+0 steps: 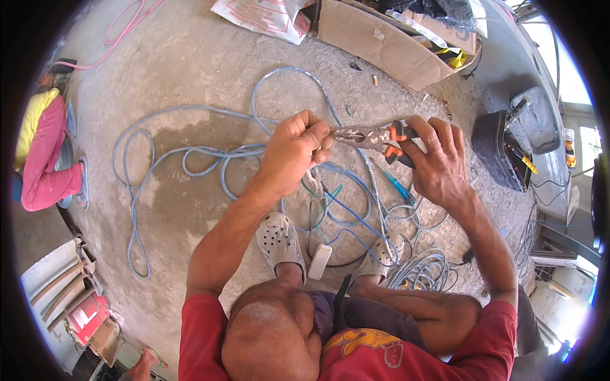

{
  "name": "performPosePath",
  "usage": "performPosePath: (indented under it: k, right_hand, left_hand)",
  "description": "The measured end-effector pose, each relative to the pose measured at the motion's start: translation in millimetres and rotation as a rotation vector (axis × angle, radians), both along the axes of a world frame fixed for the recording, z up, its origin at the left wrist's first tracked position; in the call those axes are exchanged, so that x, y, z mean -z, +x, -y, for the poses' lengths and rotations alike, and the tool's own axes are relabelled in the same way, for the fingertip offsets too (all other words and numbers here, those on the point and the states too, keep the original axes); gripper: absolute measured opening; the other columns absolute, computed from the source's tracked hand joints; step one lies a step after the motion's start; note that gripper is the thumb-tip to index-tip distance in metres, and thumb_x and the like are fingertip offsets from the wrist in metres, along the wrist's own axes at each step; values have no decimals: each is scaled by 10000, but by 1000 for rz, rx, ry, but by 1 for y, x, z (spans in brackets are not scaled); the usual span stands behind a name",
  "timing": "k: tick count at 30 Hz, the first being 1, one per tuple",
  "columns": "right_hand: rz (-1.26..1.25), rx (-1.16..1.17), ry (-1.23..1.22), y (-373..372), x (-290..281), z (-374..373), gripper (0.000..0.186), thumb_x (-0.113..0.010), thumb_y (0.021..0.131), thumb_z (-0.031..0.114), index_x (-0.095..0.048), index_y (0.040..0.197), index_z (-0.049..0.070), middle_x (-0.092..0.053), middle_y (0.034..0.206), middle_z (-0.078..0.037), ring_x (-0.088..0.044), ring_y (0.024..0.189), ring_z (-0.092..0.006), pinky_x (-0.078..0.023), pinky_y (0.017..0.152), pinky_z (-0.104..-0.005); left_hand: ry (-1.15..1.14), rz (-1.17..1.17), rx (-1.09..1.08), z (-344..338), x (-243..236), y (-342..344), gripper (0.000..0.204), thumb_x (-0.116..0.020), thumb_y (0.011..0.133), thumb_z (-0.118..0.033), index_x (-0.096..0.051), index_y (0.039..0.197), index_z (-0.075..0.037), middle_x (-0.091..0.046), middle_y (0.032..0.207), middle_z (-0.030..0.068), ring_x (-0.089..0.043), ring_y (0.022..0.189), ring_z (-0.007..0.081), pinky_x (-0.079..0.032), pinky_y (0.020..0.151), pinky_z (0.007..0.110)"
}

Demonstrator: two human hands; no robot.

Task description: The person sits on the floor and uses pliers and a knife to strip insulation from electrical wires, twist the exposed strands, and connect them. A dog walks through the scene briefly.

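Observation:
My left hand (pixel 293 152) is closed, thumb and fingers pinched on wire by the tip of the pliers (pixel 362 134), with some wires hanging beneath it. In my right hand (pixel 438 159) are the pliers' orange-and-black handles, fingers curled round them. Below, blue, green and black wires (pixel 343 208) run down near a small white plastic piece (pixel 321 260) between my grey clogs (pixel 277 236). A translucent blue tool (pixel 399 187) lies on the concrete under the pliers.
Loops of blue cable (pixel 133 187) spread leftward; a grey coil (pixel 416 273) lies by my right foot. A cardboard box (pixel 375 44), white sack (pixel 260 16) and black toolbox (pixel 492 143) stand beyond. A person in pink trousers (pixel 44 159) is at the left edge.

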State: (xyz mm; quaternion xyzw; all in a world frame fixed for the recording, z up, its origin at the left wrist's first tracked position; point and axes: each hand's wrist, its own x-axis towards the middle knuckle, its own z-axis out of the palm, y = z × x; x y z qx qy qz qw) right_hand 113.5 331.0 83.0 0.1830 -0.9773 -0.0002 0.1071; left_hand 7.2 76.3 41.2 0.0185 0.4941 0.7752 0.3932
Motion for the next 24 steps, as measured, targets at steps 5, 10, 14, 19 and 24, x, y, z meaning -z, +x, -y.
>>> performPosePath:
  k: [5,10,14,19,24]
  right_hand:
    - [-15,-30,-5,0,1,-3,281,-701,737,93,-727,1016,117,-502,1335,-49,-505,1142,-268,-409,943,-461]
    - [-115,-40,76,-6,-7,3,258,-710,731,115,-732,988,114,-504,1336,-49,-514,1127,-273,-410,943,-470]
    - [-107,-77,48,-8,-1,-4,241,-709,729,121,-736,969,120,-517,1309,-43,-513,1121,-270,-426,924,-449]
    - [-66,-77,51,-6,0,-6,237,-719,721,138,-738,957,133,-525,1286,-27,-516,1113,-256,-446,889,-413]
    - [-110,-88,46,-9,-2,-6,245,-733,710,160,-739,955,145,-523,1295,-19,-515,1115,-253,-444,896,-418]
  left_hand:
    - [28,39,-1,1,3,2,128,-515,1031,-105,-532,918,-49,-553,802,57,-444,625,90,-372,568,218]
    - [94,81,19,4,6,3,129,-534,1031,-124,-531,921,-55,-559,813,58,-447,625,87,-363,553,198]
    - [114,132,28,4,8,3,125,-545,1027,-130,-532,926,-58,-559,817,56,-443,623,80,-357,542,189]
    - [121,139,21,4,11,3,107,-558,1012,-112,-533,920,-62,-564,821,51,-435,617,71,-350,535,179]
    - [182,188,44,7,11,2,89,-570,977,-73,-532,898,-61,-571,824,46,-432,612,55,-360,543,169]
